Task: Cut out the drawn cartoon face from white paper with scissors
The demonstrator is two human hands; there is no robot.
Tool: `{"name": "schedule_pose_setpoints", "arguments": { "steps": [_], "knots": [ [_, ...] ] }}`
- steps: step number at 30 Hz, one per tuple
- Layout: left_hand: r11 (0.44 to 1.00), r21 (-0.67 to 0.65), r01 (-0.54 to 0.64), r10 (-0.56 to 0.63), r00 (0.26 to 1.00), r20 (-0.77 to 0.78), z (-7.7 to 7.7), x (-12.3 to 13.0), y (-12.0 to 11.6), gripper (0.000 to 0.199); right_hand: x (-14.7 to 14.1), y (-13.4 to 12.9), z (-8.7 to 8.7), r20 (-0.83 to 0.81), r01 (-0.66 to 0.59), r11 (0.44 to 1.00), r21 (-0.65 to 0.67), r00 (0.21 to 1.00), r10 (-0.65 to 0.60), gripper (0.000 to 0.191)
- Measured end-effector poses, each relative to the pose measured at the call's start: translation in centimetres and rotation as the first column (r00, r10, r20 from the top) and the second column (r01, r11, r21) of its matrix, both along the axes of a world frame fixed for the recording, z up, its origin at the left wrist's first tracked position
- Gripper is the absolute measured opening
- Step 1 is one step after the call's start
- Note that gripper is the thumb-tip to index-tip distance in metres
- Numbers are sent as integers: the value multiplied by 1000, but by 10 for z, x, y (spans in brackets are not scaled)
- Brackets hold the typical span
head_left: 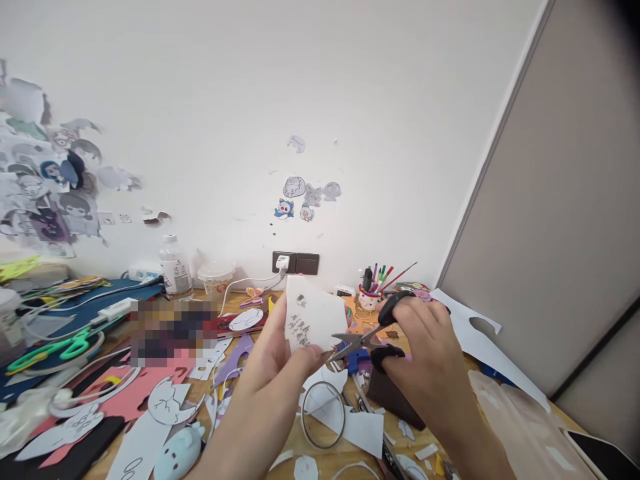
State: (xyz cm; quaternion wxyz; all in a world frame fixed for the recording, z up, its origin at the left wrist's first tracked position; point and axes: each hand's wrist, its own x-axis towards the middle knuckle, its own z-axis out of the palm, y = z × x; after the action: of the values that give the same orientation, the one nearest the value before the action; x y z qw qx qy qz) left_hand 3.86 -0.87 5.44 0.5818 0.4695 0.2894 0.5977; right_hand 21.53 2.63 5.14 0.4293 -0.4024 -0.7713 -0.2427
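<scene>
A piece of white paper (320, 313) with dark marks on its left side is held up above the table by my left hand (280, 360), thumb in front and fingers behind. My right hand (425, 340) grips a pair of scissors (357, 341) by the black handles. The scissor blades are spread and point left, at the lower right edge of the paper. Whether the blades touch the paper is hard to tell. Below my hands, a clear round ring (323, 445) and white paper scraps (367, 432) lie on the wooden table.
Green scissors (65, 348), pink sheets (167, 365) and a light blue toy (179, 452) lie on the left. A bottle (175, 267), a plastic cup (216, 279) and a pen holder (370, 300) stand by the wall. A large white sheet (500, 357) lies at the right.
</scene>
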Motion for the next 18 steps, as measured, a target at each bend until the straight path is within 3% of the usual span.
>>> {"name": "schedule_pose_setpoints", "arguments": {
  "steps": [5, 9, 18],
  "knots": [
    [998, -54, -16, 18, 999, 37, -2, -4, -3, 67, 4, 0, 0, 84, 67, 998, -1, 994, -66, 23],
    [998, -58, 32, -30, 999, 39, 5, -4, -7, 63, 1, -1, 0, 71, 98, 995, -3, 993, -97, 22],
    [996, -47, -82, 85, 993, 80, 6, 0, -9, 60, -4, -7, 1, -60, 2, 990, -142, 998, -10, 21]
  ]
}}
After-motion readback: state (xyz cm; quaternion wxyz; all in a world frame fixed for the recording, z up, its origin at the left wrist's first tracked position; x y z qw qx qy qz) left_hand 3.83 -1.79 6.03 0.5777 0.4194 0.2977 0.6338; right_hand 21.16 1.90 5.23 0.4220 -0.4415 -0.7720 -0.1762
